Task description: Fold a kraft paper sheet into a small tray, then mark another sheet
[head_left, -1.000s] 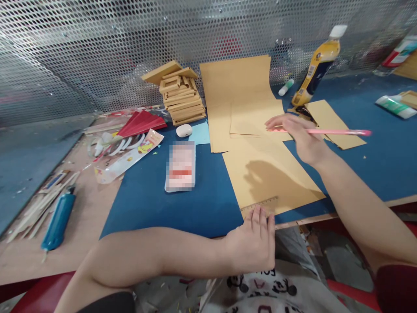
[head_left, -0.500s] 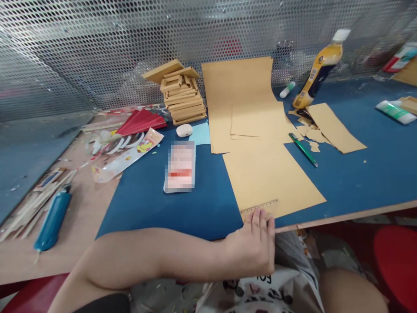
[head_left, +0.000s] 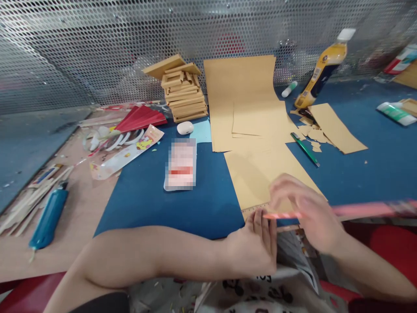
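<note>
A clear ruler (head_left: 256, 209) lies across the near end of a tan paper sheet (head_left: 257, 178). My left hand (head_left: 257, 243) presses down on the ruler and the sheet at the table edge, its fingers straight and lying flat. Just to its right, my right hand (head_left: 302, 208) is raised over the sheet's near right part. In it is a long pink stick-like object (head_left: 365, 211), blurred by motion, whose orange end points at my left fingertips. More tan sheets (head_left: 241, 87) lie behind, the rearmost curving up against the mesh.
Left of the sheet lie a phone (head_left: 180, 165), a white case (head_left: 185, 128) and a stack of folded tan pieces (head_left: 185, 95). A blue glue gun (head_left: 50, 215) is far left. On the right are a green pen-like tool (head_left: 305, 150), paper scraps (head_left: 314, 134) and a yellow bottle (head_left: 321, 71).
My right hand has come into view from the right, holding the pink object over the sheet. My left hand stays on the ruler. The view has shifted slightly.
</note>
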{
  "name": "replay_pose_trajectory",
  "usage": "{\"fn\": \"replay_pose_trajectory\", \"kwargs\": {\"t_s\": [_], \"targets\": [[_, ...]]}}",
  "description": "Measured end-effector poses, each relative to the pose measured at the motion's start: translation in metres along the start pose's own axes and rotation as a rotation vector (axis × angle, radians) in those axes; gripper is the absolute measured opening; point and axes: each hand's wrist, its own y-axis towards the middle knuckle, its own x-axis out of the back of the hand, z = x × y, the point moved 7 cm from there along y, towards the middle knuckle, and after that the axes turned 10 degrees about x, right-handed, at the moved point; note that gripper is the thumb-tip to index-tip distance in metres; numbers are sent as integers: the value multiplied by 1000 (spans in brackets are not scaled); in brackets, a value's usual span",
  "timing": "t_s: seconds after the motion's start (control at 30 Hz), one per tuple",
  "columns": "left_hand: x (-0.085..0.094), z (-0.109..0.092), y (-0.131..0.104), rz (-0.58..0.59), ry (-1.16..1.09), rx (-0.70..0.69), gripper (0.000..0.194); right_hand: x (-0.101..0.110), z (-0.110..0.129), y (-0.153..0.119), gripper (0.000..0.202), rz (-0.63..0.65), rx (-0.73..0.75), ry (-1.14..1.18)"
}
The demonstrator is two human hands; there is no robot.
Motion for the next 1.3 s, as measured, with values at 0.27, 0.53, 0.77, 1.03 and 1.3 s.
{"fn": "replay_pose_trajectory", "kwargs": {"t_s": [0.27, 0.53, 0.77, 1.03, 1.3], "targets": [[10, 10, 5, -25, -66, 43, 39, -39, -42, 32, 24, 117, -292, 343], [9, 8, 4, -21, -111, 25, 39, -48, -50, 20, 35, 98, -334, 192], [11, 10, 5, -36, -119, 31, 37, -53, -46, 21, 33, 143, -299, 193], [11, 9, 5, -53, -121, 27, 35, -54, -47, 21, 30, 156, -291, 169], [10, 7, 4, -25, -115, 7, 36, -53, -48, 21, 30, 162, -284, 106]]}}
